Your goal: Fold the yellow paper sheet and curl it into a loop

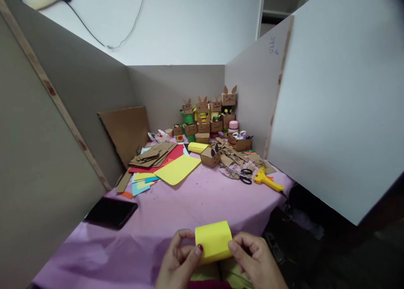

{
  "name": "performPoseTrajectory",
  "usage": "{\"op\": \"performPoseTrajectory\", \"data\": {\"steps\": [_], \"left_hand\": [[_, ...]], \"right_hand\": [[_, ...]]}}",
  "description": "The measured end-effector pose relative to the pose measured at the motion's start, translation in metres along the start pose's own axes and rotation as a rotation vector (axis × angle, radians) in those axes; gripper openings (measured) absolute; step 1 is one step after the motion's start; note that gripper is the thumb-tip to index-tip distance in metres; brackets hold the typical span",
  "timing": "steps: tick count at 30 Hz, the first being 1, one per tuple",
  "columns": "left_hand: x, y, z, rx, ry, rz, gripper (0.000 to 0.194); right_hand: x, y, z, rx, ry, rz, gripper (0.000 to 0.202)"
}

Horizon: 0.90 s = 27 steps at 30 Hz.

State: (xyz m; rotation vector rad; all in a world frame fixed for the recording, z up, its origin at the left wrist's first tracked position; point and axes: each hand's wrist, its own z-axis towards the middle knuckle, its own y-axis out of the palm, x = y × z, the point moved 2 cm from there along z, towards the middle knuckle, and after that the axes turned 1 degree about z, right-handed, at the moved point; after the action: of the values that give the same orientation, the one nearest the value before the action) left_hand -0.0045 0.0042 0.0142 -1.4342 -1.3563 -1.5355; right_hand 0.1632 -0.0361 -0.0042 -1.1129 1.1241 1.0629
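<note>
Pinching: left hand (180, 257), right hand (254, 255), 1 end each | yellow paper (213, 240), seemingly tubular | long axis left-right

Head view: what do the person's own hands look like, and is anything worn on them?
The left hand and right hand are ungloved. The left thumbnail is dark red. No ring, watch or sleeve shows, though some fingers are partly hidden.

Ahead of the left hand (179, 259) and right hand (256, 255), bare counter (189, 202) runs to its middle. A phone (111, 213) blocks the left edge, scissors (240, 176) and a glue gun (268, 181) the right edge, cardboard figures (203, 128) the far edge.
</note>
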Motion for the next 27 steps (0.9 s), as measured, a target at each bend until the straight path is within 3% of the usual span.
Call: {"op": "performPoseTrajectory", "data": {"steps": [5, 14, 19, 22, 25, 27], "left_hand": [[0.001, 0.007, -0.004, 0.001, -0.002, -0.065, 0.044], [-0.001, 0.001, -0.008, 0.038, 0.049, -0.011, 0.051], [0.000, 0.004, -0.010, -0.006, 0.036, -0.045, 0.050], [0.004, -0.001, -0.007, 0.045, -0.002, -0.069, 0.050], [0.007, -0.006, -0.005, 0.151, -0.119, -0.163, 0.049], [0.007, -0.007, -0.005, 0.160, -0.226, -0.228, 0.045]], "right_hand": [[0.004, 0.005, 0.000, -0.032, 0.002, 0.004, 0.050], [0.005, 0.006, 0.002, -0.121, 0.090, 0.173, 0.051], [-0.003, 0.008, 0.008, -0.053, 0.103, 0.272, 0.047], [-0.005, 0.003, 0.010, 0.032, 0.132, 0.348, 0.045], [-0.004, -0.008, 0.011, 0.169, 0.144, 0.455, 0.043], [-0.004, -0.014, 0.010, 0.202, 0.136, 0.492, 0.041]]}}
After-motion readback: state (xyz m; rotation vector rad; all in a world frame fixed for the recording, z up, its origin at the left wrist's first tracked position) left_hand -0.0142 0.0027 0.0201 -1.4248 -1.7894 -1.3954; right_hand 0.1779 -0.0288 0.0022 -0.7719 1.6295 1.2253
